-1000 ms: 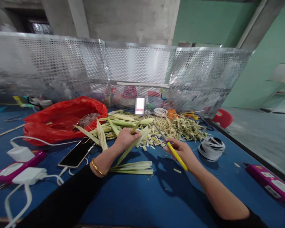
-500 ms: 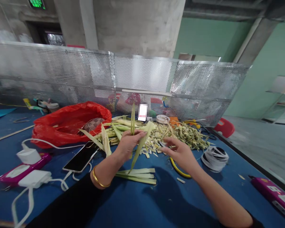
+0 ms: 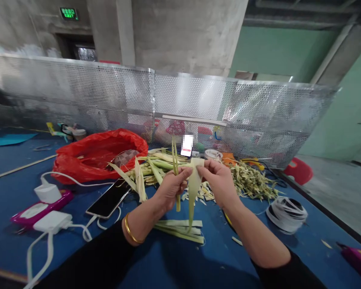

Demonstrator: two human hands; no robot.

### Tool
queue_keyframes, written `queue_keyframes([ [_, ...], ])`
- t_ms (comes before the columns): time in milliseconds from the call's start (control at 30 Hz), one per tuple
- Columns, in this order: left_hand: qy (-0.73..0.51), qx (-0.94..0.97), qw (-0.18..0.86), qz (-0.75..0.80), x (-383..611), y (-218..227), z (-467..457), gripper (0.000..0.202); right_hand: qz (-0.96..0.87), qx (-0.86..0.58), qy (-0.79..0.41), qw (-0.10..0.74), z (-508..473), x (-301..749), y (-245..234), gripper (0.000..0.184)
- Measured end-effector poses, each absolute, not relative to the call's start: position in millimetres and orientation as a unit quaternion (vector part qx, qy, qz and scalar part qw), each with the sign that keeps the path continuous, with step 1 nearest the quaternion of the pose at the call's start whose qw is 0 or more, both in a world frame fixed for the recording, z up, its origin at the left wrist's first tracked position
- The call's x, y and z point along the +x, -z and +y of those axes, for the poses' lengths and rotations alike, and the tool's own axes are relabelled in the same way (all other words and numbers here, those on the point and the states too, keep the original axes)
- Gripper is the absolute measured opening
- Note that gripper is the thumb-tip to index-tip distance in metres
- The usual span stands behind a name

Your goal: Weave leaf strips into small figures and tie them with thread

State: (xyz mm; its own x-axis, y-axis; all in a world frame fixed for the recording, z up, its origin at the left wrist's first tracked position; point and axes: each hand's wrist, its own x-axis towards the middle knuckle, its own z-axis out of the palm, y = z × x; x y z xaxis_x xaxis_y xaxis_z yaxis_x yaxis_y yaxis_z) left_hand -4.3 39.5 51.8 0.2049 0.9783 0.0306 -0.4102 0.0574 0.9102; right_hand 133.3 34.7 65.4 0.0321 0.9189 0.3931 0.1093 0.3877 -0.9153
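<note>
A pale green husk leaf (image 3: 193,186) hangs upright between my two hands, its tip pointing down. My left hand (image 3: 173,186), with a gold bangle at the wrist, pinches the leaf's left edge and also grips a thin folded leaf strip (image 3: 175,160) that sticks up and down past the fingers. At the leaf's upper right, my right hand (image 3: 219,180) has thumb and fingers closed on its broad end. Below, cut leaf strips (image 3: 183,237) lie side by side on the blue table (image 3: 210,265). Behind my hands lies a heap of husk leaves (image 3: 161,162).
A red plastic bag (image 3: 78,170) and a charging phone (image 3: 110,199) are on the left, near white chargers (image 3: 52,221). Dried trimmings (image 3: 252,180) and a roll of white tape (image 3: 286,214) lie to the right. A perforated metal screen (image 3: 108,92) borders the table's back.
My right hand has moved left and up to the leaf and closed on its top. The leaf now hangs straighter. The view has shifted slightly left.
</note>
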Motion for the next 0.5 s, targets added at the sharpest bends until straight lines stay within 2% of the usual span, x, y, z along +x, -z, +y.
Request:
queue_keyframes([
  [167, -0.582, 0.463, 0.565, 0.357, 0.1, -58.5, 28.6, 0.043, -0.704, -0.461, -0.204, 0.500, 21.2, 133.5, -65.2, 0.017],
  [233, -0.585, 0.457, 0.570, 0.352, 0.3, -60.5, 26.5, 0.038, -0.697, -0.458, -0.221, 0.506, 17.8, 131.8, -66.5, 0.018],
  [400, -0.619, 0.453, 0.542, 0.343, -1.5, -61.4, 28.0, 0.031, -0.635, -0.430, -0.357, 0.534, 19.2, 133.3, -70.5, 0.023],
  [500, -0.623, 0.460, 0.528, 0.347, -1.7, -59.6, 28.8, 0.027, -0.624, -0.413, -0.377, 0.546, 20.9, 134.0, -70.8, 0.022],
])
